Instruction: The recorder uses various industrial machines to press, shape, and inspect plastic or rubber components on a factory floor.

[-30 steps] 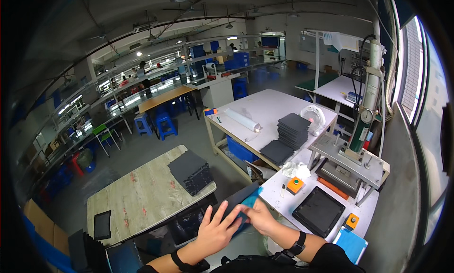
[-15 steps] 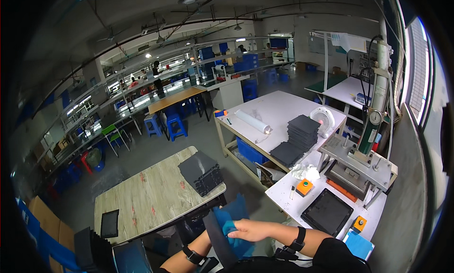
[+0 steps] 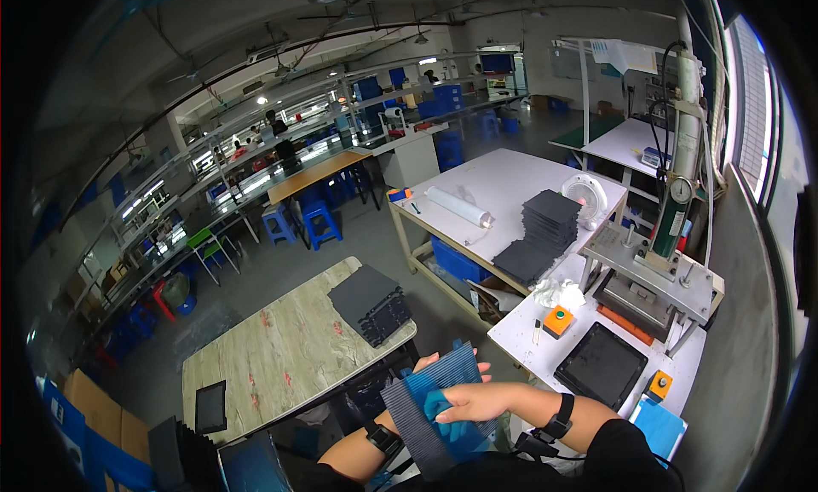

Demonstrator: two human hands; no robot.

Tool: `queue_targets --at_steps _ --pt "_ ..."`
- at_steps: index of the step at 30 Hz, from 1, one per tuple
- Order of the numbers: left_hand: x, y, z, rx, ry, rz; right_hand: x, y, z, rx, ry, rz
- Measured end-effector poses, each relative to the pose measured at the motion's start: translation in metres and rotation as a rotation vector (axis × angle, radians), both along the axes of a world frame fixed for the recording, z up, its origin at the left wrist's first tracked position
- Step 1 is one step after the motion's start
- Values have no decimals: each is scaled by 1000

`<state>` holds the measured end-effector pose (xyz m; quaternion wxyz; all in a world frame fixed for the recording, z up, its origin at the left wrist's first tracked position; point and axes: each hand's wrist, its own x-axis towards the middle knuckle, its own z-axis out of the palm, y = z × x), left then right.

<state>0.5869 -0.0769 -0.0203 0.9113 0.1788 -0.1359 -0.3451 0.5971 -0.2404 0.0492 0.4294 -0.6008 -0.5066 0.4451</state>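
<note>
My left hand (image 3: 426,362) is behind a dark ribbed panel (image 3: 409,428), which it holds tilted in front of me. Only some of its fingertips show, past the panel's upper edge. A translucent blue film (image 3: 460,373) lies over part of the panel. My right hand (image 3: 469,402) is closed on that film, its fingers showing blue through it and its thumb on the near side. To the right, a black rectangular frame-like tray (image 3: 601,366) lies on a white bench. Ahead and left, a stack of dark panels (image 3: 372,303) sits on the wood-patterned table's corner.
A press (image 3: 656,266) with a gauge stands on the white bench, near two orange button boxes (image 3: 558,322). On the table beyond are another panel stack (image 3: 550,219), a white fan (image 3: 584,198) and a film roll (image 3: 458,207). A dark tray (image 3: 211,406) lies on the wood-patterned table.
The panel has turned so that its ribbed face shows more broadly. Fingertips of my left hand have come into sight at its upper edge. My right hand keeps its hold on the film.
</note>
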Motion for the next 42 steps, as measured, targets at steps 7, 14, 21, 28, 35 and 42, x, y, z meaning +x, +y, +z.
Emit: queue_targets --at_steps 7,14,21,28,35,42 --pt "-12 0 7 228 105 105 23 -47 -29 11 26 -75" --pt "-11 10 6 132 257 -28 45 -94 -32 46 182 -240" --pt "-3 5 -7 115 149 1 78 -175 -46 -123 293 -598" --pt "-8 -26 35 104 71 94 88 -253 -94 -60 385 -828" --pt "-25 15 18 186 97 316 29 -305 -97 141 432 -1289" --pt "-59 54 8 266 160 683 31 -259 -199 -12 471 -1183"
